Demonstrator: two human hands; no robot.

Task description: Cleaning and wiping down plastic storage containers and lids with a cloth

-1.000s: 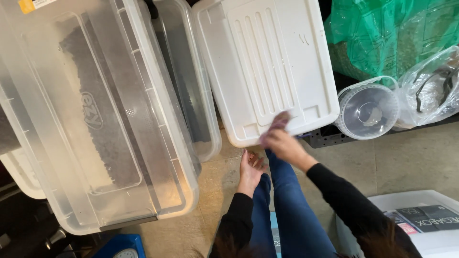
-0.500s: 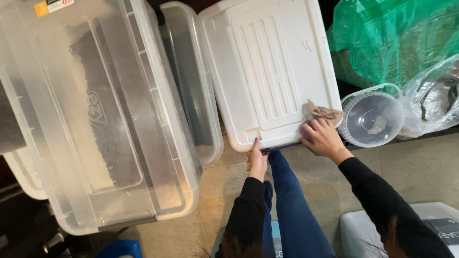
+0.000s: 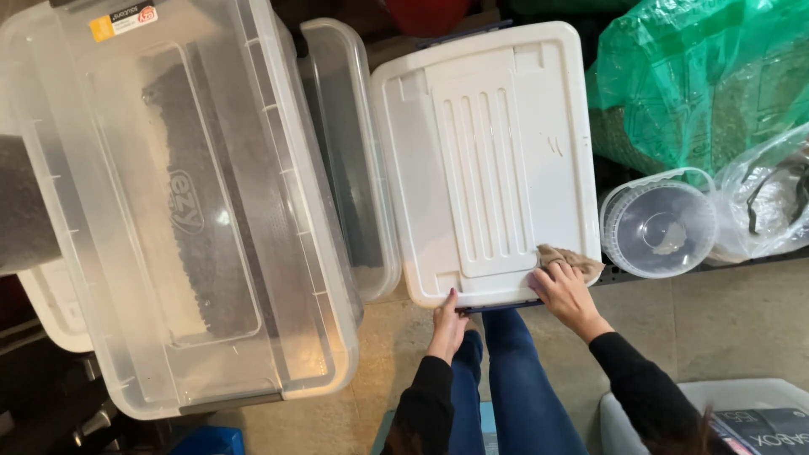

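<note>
A white ribbed plastic lid (image 3: 489,160) lies flat in front of me. My right hand (image 3: 566,295) presses a small brownish cloth (image 3: 570,259) against the lid's near right corner. My left hand (image 3: 447,324) grips the lid's near edge, fingers curled over the rim. Both arms wear black sleeves, and my legs in blue jeans (image 3: 514,396) show below.
A large clear storage tub (image 3: 194,211) stands at the left, with a narrower clear tub (image 3: 354,152) beside it. A clear round bucket (image 3: 659,223) sits right of the lid, beneath a green plastic bag (image 3: 699,76) and a clear bag (image 3: 771,198). Another box (image 3: 742,421) is at bottom right.
My right hand with the cloth slid from the lid's near middle edge to its near right corner. The left hand rose from my knee to the lid's edge.
</note>
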